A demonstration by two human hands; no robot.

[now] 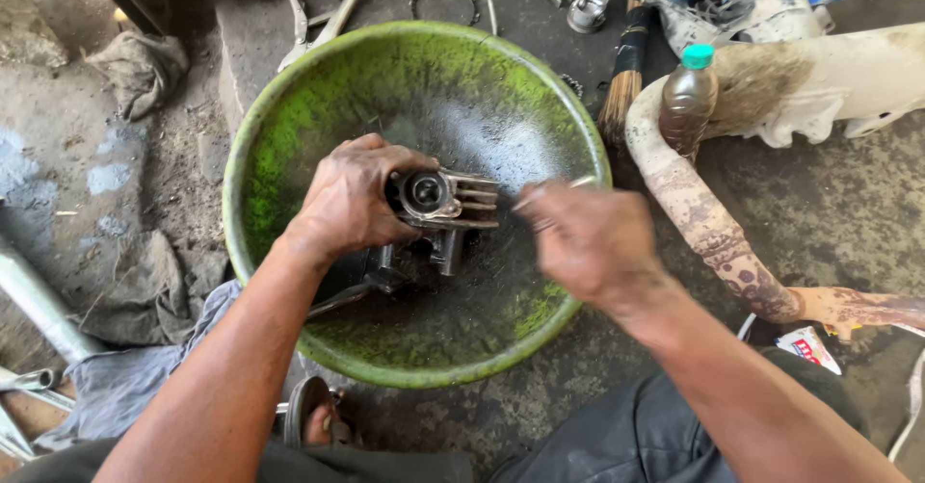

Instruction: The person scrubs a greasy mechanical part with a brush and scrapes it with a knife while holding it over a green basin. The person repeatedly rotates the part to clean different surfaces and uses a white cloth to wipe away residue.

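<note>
Your left hand grips finned engine cylinder head over centre of green basin. Your right hand, fingers closed around small blurred tool, works at fins. Head greasy: cleaning looks unfinished. Brown bottle right of basin.

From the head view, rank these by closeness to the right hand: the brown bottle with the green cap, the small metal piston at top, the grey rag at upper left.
From the right hand:
1. Brown bottle, just up and to its right.
2. Metal piston, straight above, past the green basin.
3. Grey rag, far across at upper left.
</note>
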